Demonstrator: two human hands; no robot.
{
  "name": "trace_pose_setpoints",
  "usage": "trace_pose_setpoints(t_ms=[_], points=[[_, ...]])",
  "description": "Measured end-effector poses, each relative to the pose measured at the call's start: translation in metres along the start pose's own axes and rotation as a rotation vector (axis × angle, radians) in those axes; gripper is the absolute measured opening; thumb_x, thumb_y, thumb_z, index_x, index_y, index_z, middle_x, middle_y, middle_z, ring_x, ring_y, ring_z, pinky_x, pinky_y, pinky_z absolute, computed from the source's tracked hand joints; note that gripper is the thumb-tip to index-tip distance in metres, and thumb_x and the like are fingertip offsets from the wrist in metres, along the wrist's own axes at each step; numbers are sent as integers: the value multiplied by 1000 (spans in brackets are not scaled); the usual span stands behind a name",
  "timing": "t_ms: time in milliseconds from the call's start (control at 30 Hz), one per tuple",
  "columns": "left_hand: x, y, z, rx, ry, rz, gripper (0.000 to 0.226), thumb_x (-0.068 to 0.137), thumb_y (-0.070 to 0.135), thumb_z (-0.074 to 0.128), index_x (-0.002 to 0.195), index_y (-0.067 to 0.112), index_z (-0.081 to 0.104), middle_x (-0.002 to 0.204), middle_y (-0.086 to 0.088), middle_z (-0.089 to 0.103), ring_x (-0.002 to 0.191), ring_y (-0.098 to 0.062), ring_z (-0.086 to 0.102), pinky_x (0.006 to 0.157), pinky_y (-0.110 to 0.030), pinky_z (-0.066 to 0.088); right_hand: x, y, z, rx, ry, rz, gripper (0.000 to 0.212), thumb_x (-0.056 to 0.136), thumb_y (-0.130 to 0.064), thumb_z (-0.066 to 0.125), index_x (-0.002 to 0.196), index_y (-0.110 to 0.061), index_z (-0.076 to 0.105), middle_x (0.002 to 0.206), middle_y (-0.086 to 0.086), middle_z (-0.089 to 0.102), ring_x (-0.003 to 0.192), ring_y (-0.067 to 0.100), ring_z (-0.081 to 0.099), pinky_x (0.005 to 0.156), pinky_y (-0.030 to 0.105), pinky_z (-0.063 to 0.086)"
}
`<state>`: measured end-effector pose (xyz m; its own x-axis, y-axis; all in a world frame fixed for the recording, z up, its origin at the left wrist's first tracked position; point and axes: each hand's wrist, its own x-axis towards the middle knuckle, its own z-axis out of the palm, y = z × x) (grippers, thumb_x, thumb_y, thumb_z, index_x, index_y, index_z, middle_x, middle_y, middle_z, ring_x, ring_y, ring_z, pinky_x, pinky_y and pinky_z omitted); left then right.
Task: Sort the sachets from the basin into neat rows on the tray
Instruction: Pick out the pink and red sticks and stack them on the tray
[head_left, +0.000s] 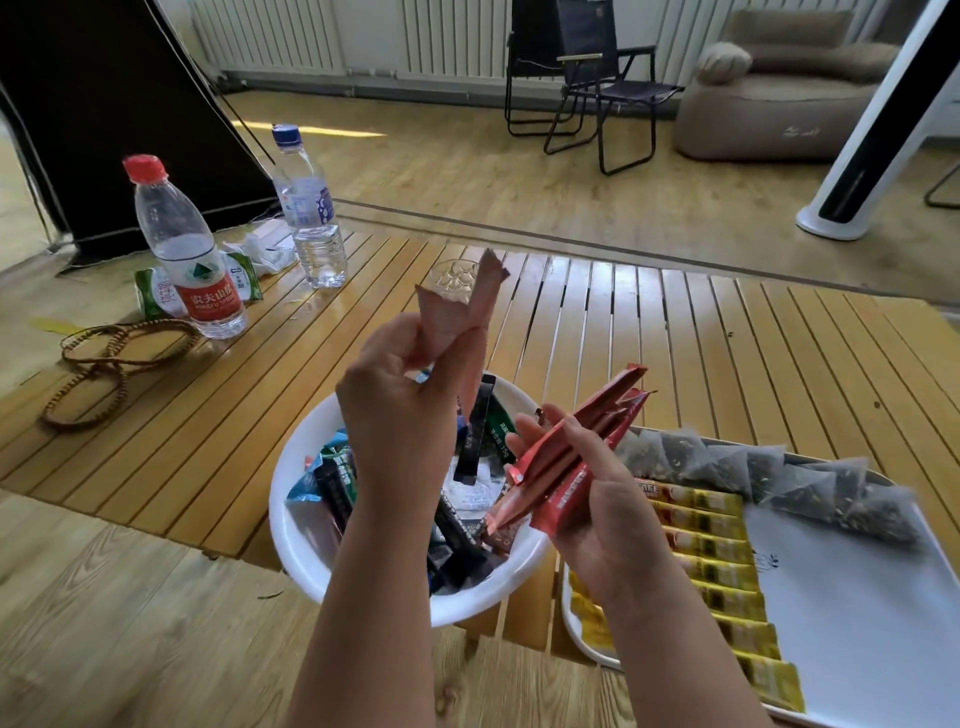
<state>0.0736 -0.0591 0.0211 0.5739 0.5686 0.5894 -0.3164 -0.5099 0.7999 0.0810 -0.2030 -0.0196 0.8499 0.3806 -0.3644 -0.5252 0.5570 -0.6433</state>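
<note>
A white basin (296, 525) on the slatted table holds several mixed sachets (467, 441), black, blue and green. Above it my left hand (400, 415) pinches blurred red-brown sachets (457, 317) that stick upward. My right hand (597, 499) grips a bundle of red stick sachets (576, 447) over the basin's right rim. To the right lies the white tray (857, 613) with a row of yellow sachets (717, 566) along its left side and a row of grey pyramid tea bags (769, 467) along its far edge.
Two water bottles, one red-capped (182, 249) and one blue-capped (309, 208), stand at the table's far left beside a green packet (156, 293) and crumpled paper. A glass (453, 280) stands behind my left hand. A beaded cord (104, 358) lies at left.
</note>
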Motion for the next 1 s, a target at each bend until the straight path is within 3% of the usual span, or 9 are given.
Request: trace_pose_setpoints(t_ms=[100, 167, 300, 367, 500, 667, 767, 900, 1000], points=[[0, 7, 2, -133, -21, 82, 13, 84, 12, 74, 77, 2, 69, 76, -4, 72, 66, -17, 67, 62, -26, 51, 1, 4, 2, 19, -14, -9, 38, 84, -27, 59, 120, -16, 60, 112, 10, 72, 111, 26, 65, 106, 48, 40], [2, 11, -3, -84, -122, -42, 13, 84, 20, 74, 80, 8, 72, 70, 2, 72, 65, -14, 68, 60, -27, 51, 2, 4, 1, 39, -11, -21, 43, 82, -29, 60, 123, -17, 59, 115, 9, 71, 114, 27, 64, 108, 50, 38], [-5, 11, -5, 87, -630, -465, 13, 80, 31, 76, 92, 26, 74, 78, 12, 73, 74, 0, 67, 76, -24, 52, 2, 0, -2, 44, -59, -18, 40, 85, -35, 59, 119, -15, 62, 117, 13, 70, 109, 30, 66, 100, 51, 44], [-14, 13, 6, 179, -722, -469, 23, 79, 31, 77, 101, 28, 71, 86, 11, 71, 80, 1, 64, 83, -27, 52, 2, 0, -1, 45, -61, -16, 41, 87, -34, 58, 116, -7, 64, 117, 19, 68, 108, 32, 67, 101, 52, 44], [-23, 18, 22, 231, -665, -356, 31, 83, 28, 74, 110, 27, 57, 91, 10, 67, 79, 4, 62, 65, -10, 48, 2, 1, 0, 46, -70, -17, 56, 92, -38, 52, 133, 1, 50, 101, 15, 74, 107, 28, 67, 96, 45, 49], [-22, 18, 21, 281, -751, -252, 20, 91, 15, 59, 100, 25, 74, 91, 10, 73, 86, -1, 66, 81, -21, 54, 5, 1, -5, 126, -57, 7, 39, 90, -23, 58, 124, -4, 56, 116, 20, 68, 104, 30, 68, 72, 38, 59], [-16, 16, 6, 255, -691, -279, 25, 92, 14, 56, 100, 28, 75, 89, 13, 73, 83, 1, 66, 79, -24, 55, 8, 6, 0, 80, -25, 24, 36, 81, -17, 66, 114, -3, 60, 95, 14, 71, 90, 25, 70, 69, 36, 59], [-8, 0, -34, 718, -381, -427, 24, 94, 17, 49, 99, 27, 70, 87, 5, 68, 69, -12, 58, 55, -25, 44, 7, 9, 6, -2, 75, 24, 22, 85, -12, 64, 107, -8, 59, 79, 7, 64, 80, 19, 61, 62, 34, 51], [-6, -16, -62, 1081, -426, -673, 21, 90, 12, 47, 99, 12, 66, 77, -4, 60, 69, -21, 55, 53, -27, 37, 7, 10, 8, -21, 108, 34, 26, 88, -11, 62, 112, -8, 54, 91, 10, 61, 87, 22, 59, 64, 37, 49]])
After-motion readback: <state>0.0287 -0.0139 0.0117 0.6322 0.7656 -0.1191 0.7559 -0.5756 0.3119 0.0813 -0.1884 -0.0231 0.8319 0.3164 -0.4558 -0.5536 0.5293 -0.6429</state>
